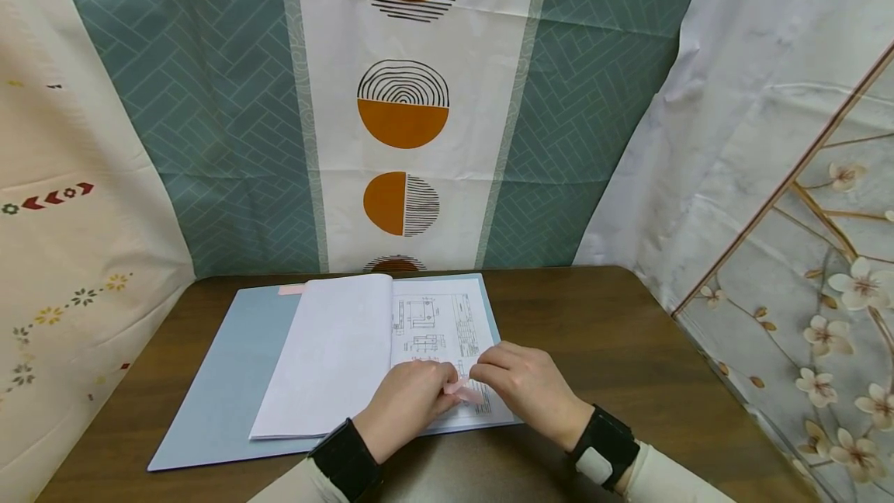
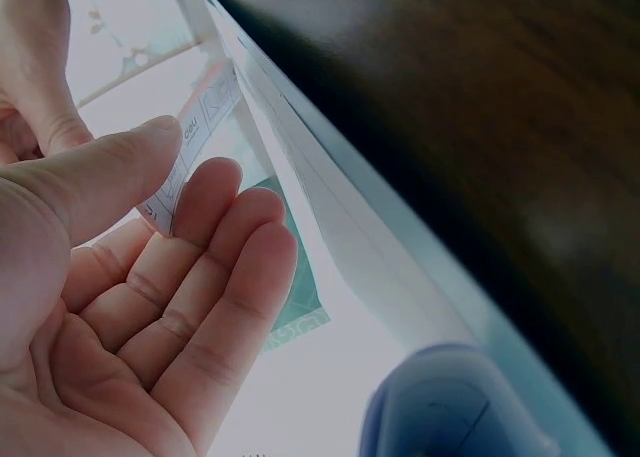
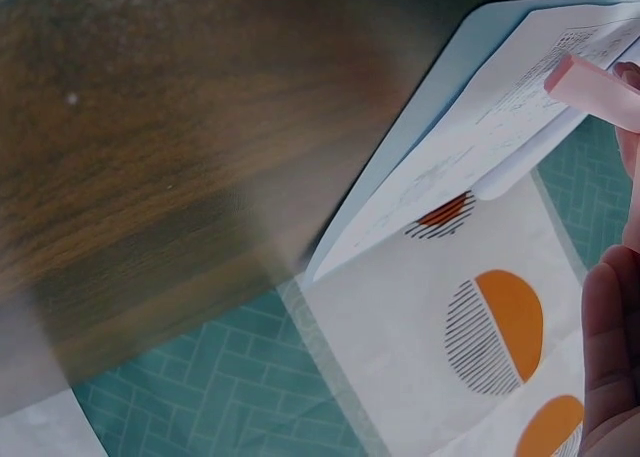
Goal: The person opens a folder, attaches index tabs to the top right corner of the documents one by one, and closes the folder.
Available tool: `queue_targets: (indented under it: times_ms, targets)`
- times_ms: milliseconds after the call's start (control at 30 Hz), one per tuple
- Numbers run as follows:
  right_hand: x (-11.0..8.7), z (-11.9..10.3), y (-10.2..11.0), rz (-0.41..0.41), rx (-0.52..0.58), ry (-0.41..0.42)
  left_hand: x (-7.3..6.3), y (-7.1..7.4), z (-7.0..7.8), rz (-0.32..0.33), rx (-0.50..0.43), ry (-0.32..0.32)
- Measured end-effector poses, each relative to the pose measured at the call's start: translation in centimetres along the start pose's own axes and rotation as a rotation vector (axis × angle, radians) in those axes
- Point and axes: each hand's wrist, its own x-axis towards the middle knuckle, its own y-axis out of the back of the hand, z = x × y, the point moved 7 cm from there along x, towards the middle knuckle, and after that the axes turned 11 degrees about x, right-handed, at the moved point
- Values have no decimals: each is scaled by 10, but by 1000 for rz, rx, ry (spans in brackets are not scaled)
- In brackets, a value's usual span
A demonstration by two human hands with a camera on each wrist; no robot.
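A pink strip of sticky tabs (image 1: 469,393), printed on its back, is held over the right-hand page of an open folder. My left hand (image 1: 414,394) pinches it between thumb and index finger; in the left wrist view, the other fingers (image 2: 225,307) extend loosely. My right hand (image 1: 527,383) has its fingers curled together at the strip's edge, fingertips pinching close beside the left ones. Beneath both hands lies a printed sheet with technical drawings (image 1: 426,324). A blank white page (image 1: 328,355) is turned over to the left.
The light blue folder (image 1: 209,402) lies open on a dark wooden table (image 1: 580,317). A pink tab (image 1: 291,289) sticks at its upper left edge. Patterned cloth (image 1: 237,115) hangs behind the table, and floral cloth (image 1: 803,293) borders the right side.
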Motion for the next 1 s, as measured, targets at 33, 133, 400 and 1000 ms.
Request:
queue_targets:
  times_ms: [33,133,400,1000]
  targets:
    - [0,0,1,6,2,5,0,0,0,-2,0,1]
    - [1,-1,2,14,-1,12,0,1,0,-4,-1,3]
    - [1,2,2,15,20,-10,0,1,-1,-5,-3,6]
    - [4,12,13,91,82,-71,2,2,-11,-3,41,-4]
